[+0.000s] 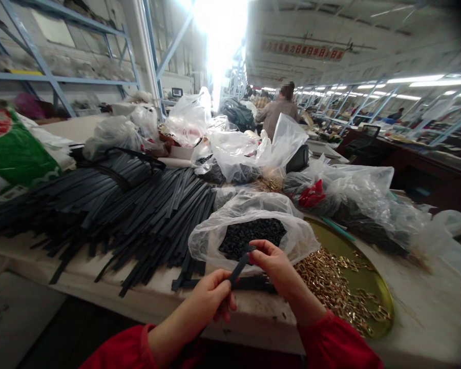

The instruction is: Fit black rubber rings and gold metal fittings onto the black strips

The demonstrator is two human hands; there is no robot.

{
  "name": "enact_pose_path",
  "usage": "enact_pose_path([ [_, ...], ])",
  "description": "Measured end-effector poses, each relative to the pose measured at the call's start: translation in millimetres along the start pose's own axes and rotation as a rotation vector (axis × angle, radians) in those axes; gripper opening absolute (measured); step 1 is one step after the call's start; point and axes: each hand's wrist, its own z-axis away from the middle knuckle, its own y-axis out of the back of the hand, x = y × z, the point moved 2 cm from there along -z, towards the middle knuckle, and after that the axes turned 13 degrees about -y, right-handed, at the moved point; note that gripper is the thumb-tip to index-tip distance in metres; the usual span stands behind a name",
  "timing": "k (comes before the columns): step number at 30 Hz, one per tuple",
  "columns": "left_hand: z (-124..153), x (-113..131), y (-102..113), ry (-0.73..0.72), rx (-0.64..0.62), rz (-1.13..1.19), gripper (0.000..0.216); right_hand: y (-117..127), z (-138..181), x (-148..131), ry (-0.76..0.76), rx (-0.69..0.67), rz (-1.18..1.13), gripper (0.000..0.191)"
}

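Note:
My left hand (211,297) is closed around the lower end of a narrow black strap (238,267). My right hand (272,261) pinches the strap's upper end, where a small black piece sits at my fingertips. Both hands hover at the table's front edge, just in front of an open clear plastic bag of small black parts (251,236). Right of my right hand lies a round gold tray (364,279) with a heap of gold chain links (330,287). A big pile of black straps (138,210) covers the table to the left.
Several clear plastic bags (353,200) with dark and red contents crowd the back of the table. A green and white sack (15,148) stands at far left. A person (276,110) works further back. Blue metal shelving (61,61) lines the left wall.

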Motion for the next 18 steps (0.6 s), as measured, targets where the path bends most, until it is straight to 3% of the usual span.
enact_pose_path([
  [4, -1, 3, -3, -0.017, 0.025, -0.038, 0.029, -16, 27, 4, -0.152, -0.168, -0.643, 0.025],
  [11, 2, -2, 0, 0.011, 0.016, -0.141, 0.027, -24, 39, 10, -0.297, -0.199, -0.892, 0.023],
  [18, 6, 1, -10, 0.121, -0.033, -0.022, 0.026, -24, 42, 22, -0.407, -0.217, -1.137, 0.019],
])
